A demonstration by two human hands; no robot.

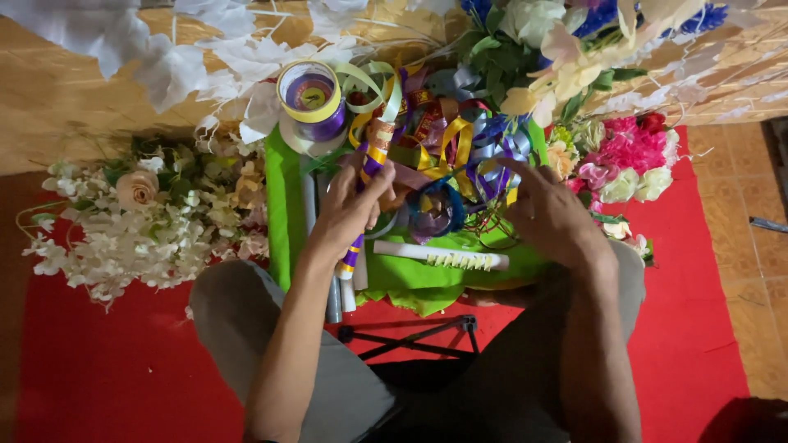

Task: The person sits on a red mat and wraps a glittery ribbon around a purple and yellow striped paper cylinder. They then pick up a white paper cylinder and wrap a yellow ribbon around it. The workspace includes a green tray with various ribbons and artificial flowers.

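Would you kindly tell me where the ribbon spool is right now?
In the head view, the ribbon spool sits upper left of centre, at the top edge of the green cloth, above the left hand and beside the ribbon pile.

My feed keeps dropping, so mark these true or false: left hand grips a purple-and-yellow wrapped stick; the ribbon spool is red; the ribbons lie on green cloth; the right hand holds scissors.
1. The left hand grips a purple-and-yellow wrapped stick: true.
2. The ribbon spool is red: false, it is purple and yellow.
3. The tangled coloured ribbons lie on green cloth: true.
4. The right hand holds scissors: false, its fingers reach into the ribbons.
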